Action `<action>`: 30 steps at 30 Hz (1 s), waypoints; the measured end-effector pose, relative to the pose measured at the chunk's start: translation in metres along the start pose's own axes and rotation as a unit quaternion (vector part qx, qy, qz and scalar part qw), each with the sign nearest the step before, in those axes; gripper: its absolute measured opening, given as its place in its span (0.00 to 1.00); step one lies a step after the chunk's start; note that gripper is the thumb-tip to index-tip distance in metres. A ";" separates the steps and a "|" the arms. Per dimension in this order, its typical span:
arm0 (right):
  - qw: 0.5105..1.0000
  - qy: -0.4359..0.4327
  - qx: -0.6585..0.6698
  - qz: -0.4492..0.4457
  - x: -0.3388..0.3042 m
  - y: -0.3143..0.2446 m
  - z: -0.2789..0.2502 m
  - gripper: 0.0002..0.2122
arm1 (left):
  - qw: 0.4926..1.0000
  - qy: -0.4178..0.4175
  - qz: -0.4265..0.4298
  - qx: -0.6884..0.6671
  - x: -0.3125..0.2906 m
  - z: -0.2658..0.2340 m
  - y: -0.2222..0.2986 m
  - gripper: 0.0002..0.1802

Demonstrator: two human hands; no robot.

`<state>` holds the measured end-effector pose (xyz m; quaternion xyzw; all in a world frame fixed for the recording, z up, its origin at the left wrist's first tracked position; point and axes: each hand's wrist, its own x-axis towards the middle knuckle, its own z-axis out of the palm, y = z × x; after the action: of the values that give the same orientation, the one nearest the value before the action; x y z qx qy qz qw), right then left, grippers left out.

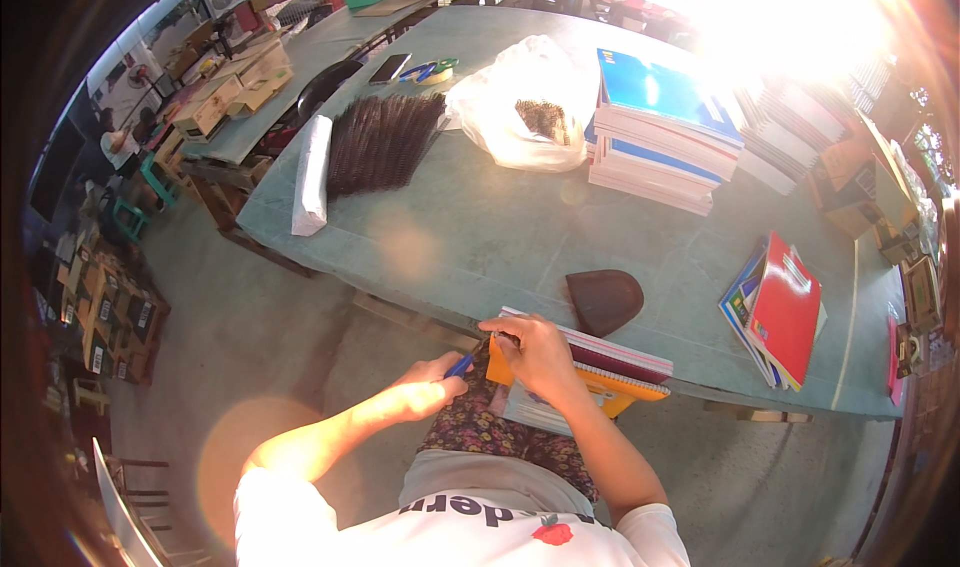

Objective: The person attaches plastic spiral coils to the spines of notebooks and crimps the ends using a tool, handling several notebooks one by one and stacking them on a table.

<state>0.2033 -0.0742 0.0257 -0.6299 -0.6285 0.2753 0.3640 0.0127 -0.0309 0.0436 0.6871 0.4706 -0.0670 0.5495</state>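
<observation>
Right hand (537, 355) lies flat, fingers pressed down on the near end of a small stack of spiral-bound notebooks with pink and orange covers (600, 372) at the table's near edge. The stack's long axis runs rightward and slightly away from that hand. Left hand (428, 385) is closed around a blue-handled tool (462, 364), its tip pointing at the stack's left end, just beside the right fingertips; the right hand is the nearer. Beyond the hands, a white plastic bag (510, 102) holds dark spiral bindings (545, 117). A loose heap of dark binding coils (383, 139) lies to its left.
</observation>
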 end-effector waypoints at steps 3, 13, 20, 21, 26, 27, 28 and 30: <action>1.000 -0.012 -0.023 0.000 0.001 -0.005 0.000 0.11 | 1.000 -0.002 -0.014 -0.018 -0.002 -0.002 0.006 0.27; 0.994 0.005 -0.043 -0.096 0.000 0.004 0.005 0.11 | 0.967 0.122 0.074 0.213 0.013 -0.002 -0.002 0.15; 0.993 -0.011 -0.049 -0.105 -0.003 0.010 0.002 0.11 | 0.977 0.023 0.050 0.205 0.004 -0.014 0.029 0.15; 0.994 -0.021 -0.052 -0.094 -0.004 0.011 0.002 0.11 | 0.975 0.047 0.107 0.187 0.008 -0.012 0.020 0.13; 0.990 0.012 -0.040 -0.137 -0.005 0.008 0.006 0.10 | 0.955 0.119 0.100 0.253 0.013 -0.007 0.002 0.09; 0.990 0.019 -0.038 -0.133 -0.006 0.006 0.004 0.09 | 0.954 0.118 0.096 0.258 0.011 -0.007 0.001 0.09; 0.991 0.029 -0.038 -0.128 -0.006 0.005 0.003 0.08 | 0.953 0.116 0.095 0.264 0.010 -0.008 0.004 0.09; 0.995 0.040 -0.026 -0.091 -0.008 0.008 0.004 0.08 | 0.960 0.103 0.098 0.240 0.006 -0.008 0.009 0.11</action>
<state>0.2039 -0.0813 0.0159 -0.5895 -0.6751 0.1991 0.3964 0.0188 -0.0208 0.0494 0.8445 0.4254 -0.0528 0.3211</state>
